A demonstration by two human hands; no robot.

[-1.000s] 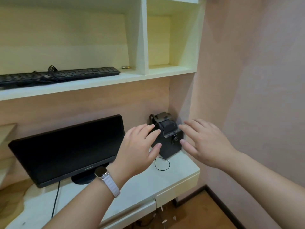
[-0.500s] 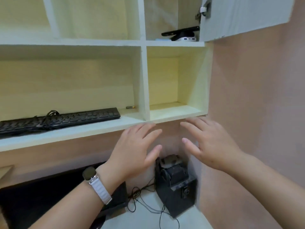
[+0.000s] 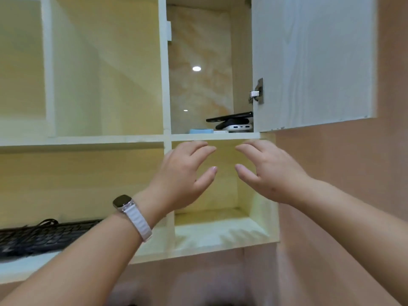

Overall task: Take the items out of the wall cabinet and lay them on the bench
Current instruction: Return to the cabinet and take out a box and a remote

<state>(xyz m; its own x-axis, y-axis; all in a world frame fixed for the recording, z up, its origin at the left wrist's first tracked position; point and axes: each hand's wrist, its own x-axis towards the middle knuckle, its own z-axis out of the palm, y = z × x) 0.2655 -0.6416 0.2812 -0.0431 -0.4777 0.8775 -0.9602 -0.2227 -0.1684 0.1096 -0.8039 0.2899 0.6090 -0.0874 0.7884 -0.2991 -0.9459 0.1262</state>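
Holding left hand and right hand empty, fingers spread, just below the shelf, we grip nothing. Beyond, a blue case, a power bank and a black device lie in the cabinet beside its open door. We judge all three await transfer to the bench.

Pink wall right; black keyboard on lower-left shelf.

A black keyboard, its cable seemingly bundled on top, lies lower left.
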